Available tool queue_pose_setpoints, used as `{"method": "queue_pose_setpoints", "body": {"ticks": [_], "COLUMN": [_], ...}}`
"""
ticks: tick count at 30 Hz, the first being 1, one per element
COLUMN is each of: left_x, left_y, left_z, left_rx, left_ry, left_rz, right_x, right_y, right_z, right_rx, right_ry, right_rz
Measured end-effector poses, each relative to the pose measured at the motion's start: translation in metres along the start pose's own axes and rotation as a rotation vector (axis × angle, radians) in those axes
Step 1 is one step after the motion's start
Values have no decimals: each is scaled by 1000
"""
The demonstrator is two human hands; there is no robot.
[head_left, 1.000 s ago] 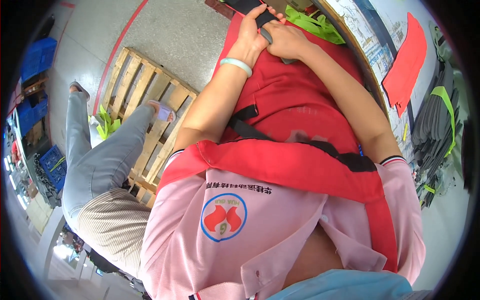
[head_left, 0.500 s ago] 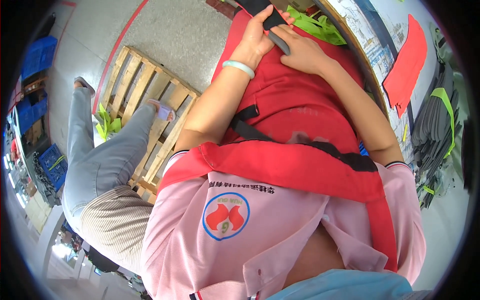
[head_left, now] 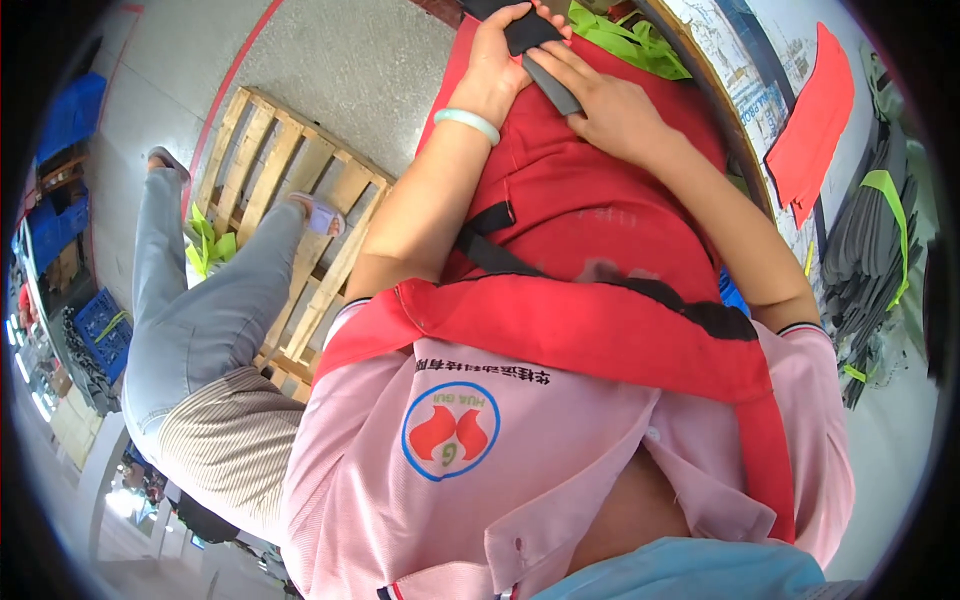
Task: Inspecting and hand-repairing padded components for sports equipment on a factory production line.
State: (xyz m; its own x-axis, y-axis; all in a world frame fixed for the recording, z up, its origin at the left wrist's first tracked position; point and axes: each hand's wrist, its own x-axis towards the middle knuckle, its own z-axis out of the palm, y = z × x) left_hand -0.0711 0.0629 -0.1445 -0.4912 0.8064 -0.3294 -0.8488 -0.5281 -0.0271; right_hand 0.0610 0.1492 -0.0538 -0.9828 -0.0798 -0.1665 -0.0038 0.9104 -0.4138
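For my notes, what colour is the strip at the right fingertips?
The strip is dark grey; see the head view.

You get bright light, 1 glaring white patch (head_left: 125,502) at lower left, and fisheye bending toward black edges (head_left: 940,420).

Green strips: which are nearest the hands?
The top bunch, just beyond the right hand; left bunch is by the pallet, right strip on the grey stack.
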Motion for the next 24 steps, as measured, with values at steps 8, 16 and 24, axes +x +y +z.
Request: {"method": "queue_pose_setpoints", "body": {"ticks": [8, 16, 24], "left_x": [-2, -2, 2], "left_y": [-9, 0, -1], "left_z": [0, 2, -5], "left_rx": [139, 141, 126], "left_ry": [36, 29, 59], "left_rz": [-63, 90, 83], "right_x": [39, 34, 4], "right_y": [21, 13, 9], "right_z": [19, 8, 9], "right_rx": [-117, -143, 80], "right_ry": [43, 28, 104], "right_rz": [106, 87, -9]}}
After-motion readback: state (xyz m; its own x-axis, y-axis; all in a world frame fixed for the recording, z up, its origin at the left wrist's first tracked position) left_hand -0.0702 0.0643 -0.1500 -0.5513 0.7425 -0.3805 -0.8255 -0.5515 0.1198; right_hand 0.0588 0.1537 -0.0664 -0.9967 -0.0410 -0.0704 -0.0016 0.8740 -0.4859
